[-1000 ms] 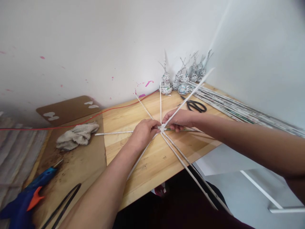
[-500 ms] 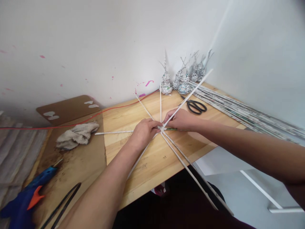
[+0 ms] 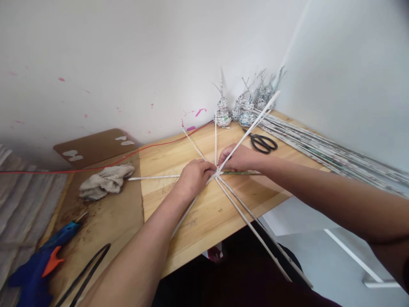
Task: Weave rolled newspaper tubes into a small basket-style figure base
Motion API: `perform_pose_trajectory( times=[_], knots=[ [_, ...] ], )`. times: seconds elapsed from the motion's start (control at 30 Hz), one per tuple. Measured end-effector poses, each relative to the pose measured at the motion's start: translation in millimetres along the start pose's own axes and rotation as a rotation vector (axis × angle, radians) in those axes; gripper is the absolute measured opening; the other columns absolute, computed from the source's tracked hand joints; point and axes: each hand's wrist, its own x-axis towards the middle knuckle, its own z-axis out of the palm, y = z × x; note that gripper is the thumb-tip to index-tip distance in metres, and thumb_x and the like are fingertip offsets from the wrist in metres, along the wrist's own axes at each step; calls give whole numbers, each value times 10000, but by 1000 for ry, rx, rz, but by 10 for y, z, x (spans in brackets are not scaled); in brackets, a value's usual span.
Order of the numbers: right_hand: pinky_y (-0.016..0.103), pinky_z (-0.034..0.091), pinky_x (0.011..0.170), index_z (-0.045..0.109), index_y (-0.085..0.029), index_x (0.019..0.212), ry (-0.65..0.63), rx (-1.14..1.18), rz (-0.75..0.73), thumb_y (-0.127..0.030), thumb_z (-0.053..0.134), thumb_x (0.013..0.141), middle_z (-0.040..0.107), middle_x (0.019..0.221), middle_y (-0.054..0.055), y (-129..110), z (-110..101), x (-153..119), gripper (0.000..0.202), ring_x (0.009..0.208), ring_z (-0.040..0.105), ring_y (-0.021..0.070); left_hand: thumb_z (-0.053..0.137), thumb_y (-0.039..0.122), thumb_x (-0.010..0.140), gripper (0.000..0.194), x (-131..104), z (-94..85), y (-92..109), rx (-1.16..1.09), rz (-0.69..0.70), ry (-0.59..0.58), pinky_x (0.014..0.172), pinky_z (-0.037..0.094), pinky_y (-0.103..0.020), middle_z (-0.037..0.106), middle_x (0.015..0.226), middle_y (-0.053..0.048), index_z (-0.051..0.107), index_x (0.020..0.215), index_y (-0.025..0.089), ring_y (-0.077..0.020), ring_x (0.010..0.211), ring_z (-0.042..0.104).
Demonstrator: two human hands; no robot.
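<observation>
Several rolled paper sticks fan out like spokes from a crossing point on the wooden table. At that crossing my left hand pinches the woven centre from the left. My right hand grips a paper stick close to the centre, its fingers closed; the stick slants up and away to the right. Two sticks run toward my body past the table's front edge. Both sets of fingertips nearly meet, and they partly cover the crossing.
Black-handled scissors lie beyond my right hand. Woven paper figures stand by the wall, near a bundle of paper sticks. On the left are a rag, a blue glue gun, a cardboard sheet and a red cord.
The raised stick by my right hand has shifted slightly left at its far end. Both hands stay at the crossing, and the view has shifted a little.
</observation>
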Motion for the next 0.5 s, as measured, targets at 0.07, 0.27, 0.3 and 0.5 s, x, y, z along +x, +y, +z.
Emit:
perform_pose_trajectory(
  times=[0.07,0.27,0.3,0.5],
  knots=[
    [188,424,537,729,-178,796,24,-78,-107,-269,703,671,689,682,-10,25,-11,7,156,633,616,130,593,184,857,156,3,12,19,24,-17,23,845,483,-312,731,918,-24,731,920,221,-187,882,641],
    [194,451,681,755,-179,826,37,-190,-264,-275,691,708,743,839,14,57,-38,51,165,824,661,162,596,192,862,159,5,35,49,71,-20,39,824,479,-307,733,913,-34,740,926,214,-186,863,640],
    [194,450,685,760,-184,823,30,-201,-258,-278,692,706,745,837,10,49,-42,57,165,829,663,163,596,191,861,160,6,34,52,74,-23,41,822,479,-303,734,911,-31,741,924,216,-184,863,641],
    [190,443,646,769,-182,809,15,-235,-211,-282,678,706,747,800,5,3,-38,49,170,796,668,163,601,200,858,157,25,35,54,83,-38,34,822,479,-296,739,910,-20,741,923,224,-180,861,649]
  ],
)
